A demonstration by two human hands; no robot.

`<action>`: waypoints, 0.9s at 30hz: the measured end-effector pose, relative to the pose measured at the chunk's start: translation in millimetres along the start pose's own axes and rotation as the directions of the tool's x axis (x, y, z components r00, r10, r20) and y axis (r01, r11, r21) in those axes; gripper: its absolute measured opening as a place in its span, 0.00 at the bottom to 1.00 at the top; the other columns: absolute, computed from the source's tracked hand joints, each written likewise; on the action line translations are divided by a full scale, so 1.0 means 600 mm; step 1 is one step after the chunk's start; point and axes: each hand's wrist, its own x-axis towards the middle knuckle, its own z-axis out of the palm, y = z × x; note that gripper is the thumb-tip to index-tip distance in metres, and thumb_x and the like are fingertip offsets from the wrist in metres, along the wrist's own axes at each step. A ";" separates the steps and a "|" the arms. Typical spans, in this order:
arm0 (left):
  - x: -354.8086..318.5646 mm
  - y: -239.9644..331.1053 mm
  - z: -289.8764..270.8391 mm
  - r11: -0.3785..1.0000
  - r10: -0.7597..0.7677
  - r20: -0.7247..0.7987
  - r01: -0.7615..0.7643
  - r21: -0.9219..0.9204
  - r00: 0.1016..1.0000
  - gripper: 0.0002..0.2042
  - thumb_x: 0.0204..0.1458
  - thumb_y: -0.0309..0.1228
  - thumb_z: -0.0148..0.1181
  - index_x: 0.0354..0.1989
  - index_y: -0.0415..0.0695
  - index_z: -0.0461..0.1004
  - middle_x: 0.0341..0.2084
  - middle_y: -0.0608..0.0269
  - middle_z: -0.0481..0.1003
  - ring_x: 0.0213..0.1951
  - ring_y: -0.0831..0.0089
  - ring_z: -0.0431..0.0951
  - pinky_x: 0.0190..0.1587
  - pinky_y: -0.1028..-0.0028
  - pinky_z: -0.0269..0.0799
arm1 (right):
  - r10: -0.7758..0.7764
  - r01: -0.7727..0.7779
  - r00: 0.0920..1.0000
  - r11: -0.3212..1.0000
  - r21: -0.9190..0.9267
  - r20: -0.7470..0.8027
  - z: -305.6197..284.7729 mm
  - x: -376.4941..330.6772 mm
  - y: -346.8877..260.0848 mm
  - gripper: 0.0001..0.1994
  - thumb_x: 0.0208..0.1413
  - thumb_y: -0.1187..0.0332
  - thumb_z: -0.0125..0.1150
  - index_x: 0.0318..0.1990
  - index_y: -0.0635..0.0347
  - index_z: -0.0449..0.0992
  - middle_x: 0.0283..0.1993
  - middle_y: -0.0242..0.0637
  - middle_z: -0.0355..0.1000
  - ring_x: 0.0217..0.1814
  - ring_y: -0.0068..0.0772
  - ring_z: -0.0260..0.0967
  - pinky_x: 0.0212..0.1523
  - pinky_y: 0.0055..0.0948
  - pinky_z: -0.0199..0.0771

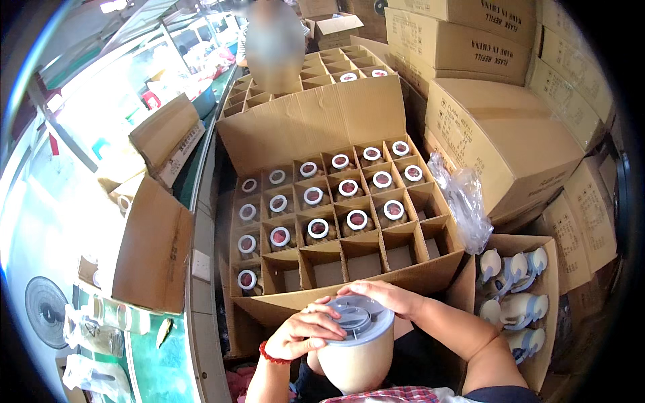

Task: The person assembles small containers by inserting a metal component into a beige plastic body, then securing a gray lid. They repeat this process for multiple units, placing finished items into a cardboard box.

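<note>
In front of my body I hold a rounded cream-coloured jug (355, 366) with a grey-blue lid (366, 319) on its top. My left hand (302, 334), a red bracelet at its wrist, lies over the lid's left side with its fingers bent across the top. From the right, my right hand (390, 295) curls over the lid's far rim. Just beyond stands an open carton (312, 127) split by cardboard dividers. Many of its cells hold bottle-like pieces (318, 229) with white rings and dark red centres; several cells at its near and right sides hold none.
A box (554, 302) of white jugs with blue-grey lids (527, 309) stands at my right. Crumpled clear plastic (463, 201) hangs on the carton's right side. Stacked cartons (497, 141) rise behind. On the left runs a green-topped bench (161, 363) with a fan (47, 312). A person (272, 47) is beyond.
</note>
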 end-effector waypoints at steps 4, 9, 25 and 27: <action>-0.006 0.037 0.027 0.991 -0.030 -0.111 0.044 0.129 0.993 0.09 0.53 0.32 0.62 0.39 0.43 0.81 0.40 0.64 0.80 0.52 0.63 0.74 0.65 0.54 0.52 | 0.051 -0.046 0.998 0.991 0.128 -0.034 0.025 -0.005 -0.018 0.28 0.67 0.50 0.44 0.59 0.68 0.67 0.59 0.45 0.69 0.61 0.32 0.66 0.62 0.30 0.63; 0.010 0.128 0.126 0.694 -0.009 -0.343 0.252 0.675 0.939 0.10 0.50 0.33 0.64 0.39 0.45 0.79 0.37 0.62 0.77 0.44 0.61 0.76 0.57 0.58 0.63 | 0.008 0.019 0.993 0.972 0.235 -0.116 0.028 0.001 0.006 0.27 0.67 0.51 0.44 0.57 0.69 0.67 0.58 0.49 0.69 0.59 0.34 0.68 0.60 0.31 0.68; 0.048 0.132 0.175 0.647 -0.065 -0.301 0.269 0.713 0.951 0.07 0.51 0.31 0.62 0.39 0.48 0.80 0.39 0.69 0.78 0.45 0.71 0.76 0.55 0.64 0.57 | -0.240 0.032 0.886 0.885 0.465 0.396 0.005 0.017 0.033 0.33 0.63 0.48 0.47 0.62 0.72 0.62 0.64 0.51 0.63 0.68 0.43 0.59 0.70 0.39 0.54; 0.043 0.127 0.154 0.686 -0.064 -0.204 0.192 0.702 0.977 0.08 0.52 0.31 0.61 0.40 0.48 0.80 0.40 0.69 0.78 0.48 0.71 0.76 0.59 0.62 0.57 | -0.186 0.049 0.944 0.897 0.440 0.274 0.004 -0.004 0.026 0.30 0.64 0.49 0.46 0.60 0.70 0.65 0.61 0.49 0.66 0.65 0.39 0.62 0.68 0.36 0.57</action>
